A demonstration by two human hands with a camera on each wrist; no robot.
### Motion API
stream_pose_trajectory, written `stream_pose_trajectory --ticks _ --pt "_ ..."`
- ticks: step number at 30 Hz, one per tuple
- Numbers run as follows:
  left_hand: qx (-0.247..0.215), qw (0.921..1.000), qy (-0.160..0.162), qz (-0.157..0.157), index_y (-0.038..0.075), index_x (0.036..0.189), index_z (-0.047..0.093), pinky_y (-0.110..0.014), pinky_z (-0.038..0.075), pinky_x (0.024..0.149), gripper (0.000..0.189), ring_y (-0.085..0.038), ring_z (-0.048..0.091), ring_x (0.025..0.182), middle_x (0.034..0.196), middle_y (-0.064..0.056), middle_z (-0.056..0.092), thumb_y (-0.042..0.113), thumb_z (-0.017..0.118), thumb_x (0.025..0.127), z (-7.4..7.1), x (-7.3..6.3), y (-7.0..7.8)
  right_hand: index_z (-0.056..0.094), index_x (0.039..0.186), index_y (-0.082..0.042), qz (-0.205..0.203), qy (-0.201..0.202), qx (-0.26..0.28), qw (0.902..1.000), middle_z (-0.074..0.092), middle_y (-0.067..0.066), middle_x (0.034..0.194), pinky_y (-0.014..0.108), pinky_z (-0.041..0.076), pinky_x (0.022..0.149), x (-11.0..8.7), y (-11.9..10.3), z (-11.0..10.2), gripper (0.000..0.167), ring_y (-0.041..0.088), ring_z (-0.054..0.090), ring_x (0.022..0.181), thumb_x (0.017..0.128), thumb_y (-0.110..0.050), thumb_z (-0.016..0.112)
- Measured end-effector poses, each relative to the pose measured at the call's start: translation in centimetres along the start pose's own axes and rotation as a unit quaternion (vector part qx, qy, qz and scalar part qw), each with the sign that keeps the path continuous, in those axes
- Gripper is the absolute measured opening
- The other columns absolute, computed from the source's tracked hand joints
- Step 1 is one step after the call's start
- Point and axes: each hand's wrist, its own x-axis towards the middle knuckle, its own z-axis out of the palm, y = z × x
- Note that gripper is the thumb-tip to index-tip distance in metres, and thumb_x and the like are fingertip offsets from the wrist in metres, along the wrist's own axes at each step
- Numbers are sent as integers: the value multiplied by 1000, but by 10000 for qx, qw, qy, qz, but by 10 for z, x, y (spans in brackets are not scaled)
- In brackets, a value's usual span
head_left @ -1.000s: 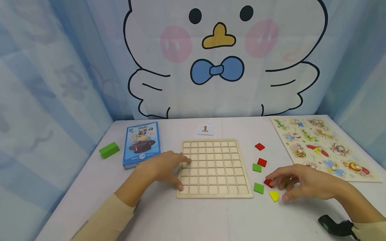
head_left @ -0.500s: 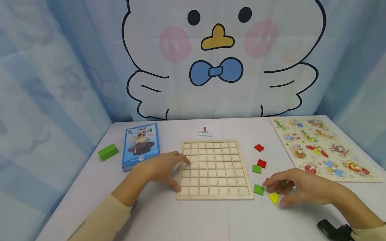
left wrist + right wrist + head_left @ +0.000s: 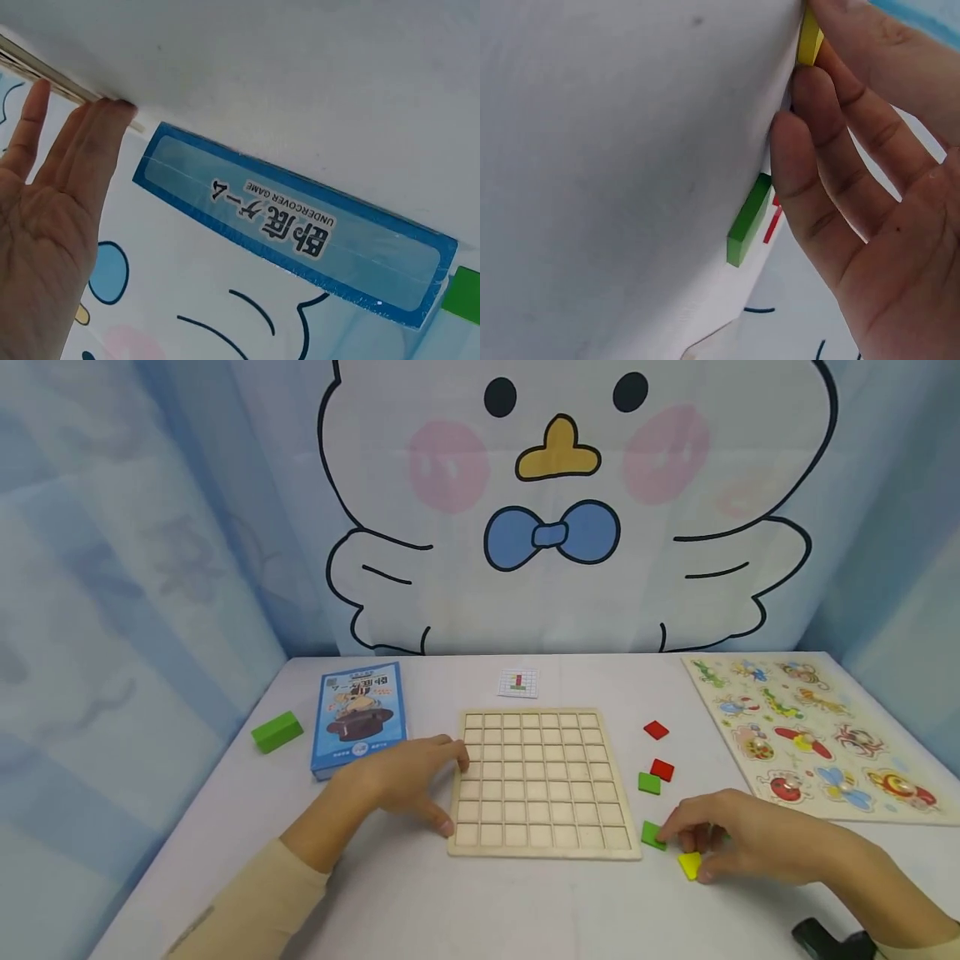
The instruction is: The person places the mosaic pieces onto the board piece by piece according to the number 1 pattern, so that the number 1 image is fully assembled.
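Observation:
My left hand rests at the left edge of a wooden grid board; in the left wrist view its nearly straight fingers meet the board's rim. On the right, my right hand pinches a small yellow tile low at the tabletop. The right wrist view shows this yellow tile between thumb and curled fingers. Right at the index fingertip lies a green tile. A red tile under this hand is hidden, and a sliver of green shows behind the fingers.
Two red tiles and another green tile lie right of the board. A blue game box and green block stand left. A gridded pattern card lies behind the board, an insect puzzle at right, a black object in front.
My right hand has come down over the tiles and closed on the yellow one, which has shifted slightly toward me. The red tile beside it has become covered. My left hand stays at the board.

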Motion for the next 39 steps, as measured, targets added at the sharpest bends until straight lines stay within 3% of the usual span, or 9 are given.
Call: stream_pose_trajectory --ticks 14,20,28,39 --pt "19 10000 8 -20 29 126 55 -45 46 108 71 -23 57 126 140 1 57 50 93 69 2 0 0 66 109 -37 -295 199 -907 9952 61 -20 102 22 49 73 2 -8 6 13 0 55 89 98 -33 70" --pt "-32 9999 16 -105 29 125 56 -46 46 109 72 -24 56 129 142 0 57 50 94 68 2 -1 0 68 109 -38 -405 231 -966 9942 61 -20 106 23 52 81 3 -7 5 11 1 57 96 99 -33 68" --pt "37 10000 52 -3 31 126 55 -46 45 110 72 -22 55 129 144 2 55 52 93 69 2 2 -2 65 110 -38 -871 602 -1176 9874 58 -18 109 22 49 76 -1 -4 8 13 1 55 96 101 -29 66" --pt "37 10000 8 -27 31 127 55 -47 45 110 72 -23 56 129 144 2 56 52 92 69 1 1 0 59 116 -33 -602 598 -854 9927 58 -17 103 20 47 75 -3 -4 9 14 1 55 94 103 -28 62"
